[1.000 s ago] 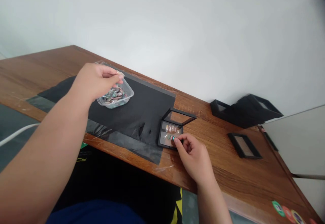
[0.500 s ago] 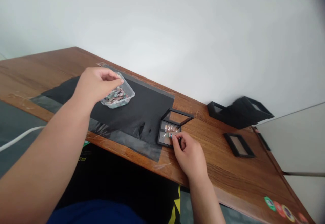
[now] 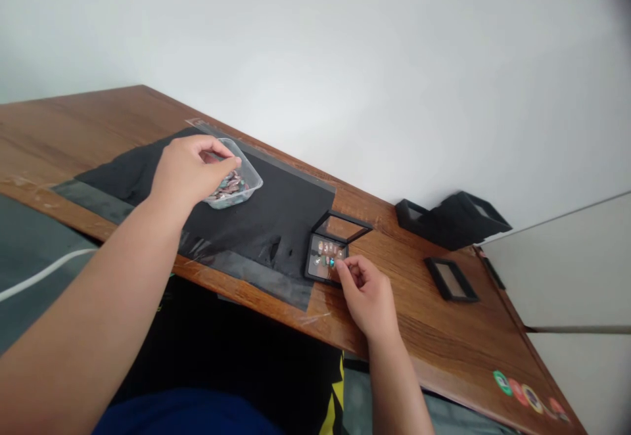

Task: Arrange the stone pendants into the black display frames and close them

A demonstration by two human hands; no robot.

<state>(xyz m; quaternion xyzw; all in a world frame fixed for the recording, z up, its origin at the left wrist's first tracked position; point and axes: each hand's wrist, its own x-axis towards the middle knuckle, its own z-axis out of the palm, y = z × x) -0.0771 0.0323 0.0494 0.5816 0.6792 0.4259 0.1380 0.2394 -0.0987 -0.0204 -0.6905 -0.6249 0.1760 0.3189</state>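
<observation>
Near the middle of the frame, a small black case (image 3: 309, 267) is lying on the desk (image 3: 409, 294) with its clear-windowed lid (image 3: 344, 227) standing open. An upper row of small glossy pieces (image 3: 330, 248) is already stretching across its grey base, and a second, lower row (image 3: 323, 261) is running toward the right hand (image 3: 369, 294); below that the base is showing bare, so the layout is looking partly filled. Many loose pieces (image 3: 231, 186) are lying heaped in the clear tub (image 3: 254, 175), left of centre on the black mat (image 3: 280, 205). The left hand (image 3: 190, 169) is hovering over that tub, thumb and forefinger meeting at the tips. The right fingers are bending over the case's right side, thumb tip just beside a turquoise piece (image 3: 332, 262); at this small scale I cannot tell whether they are clamping it, or whether the left pinch is holding anything.
</observation>
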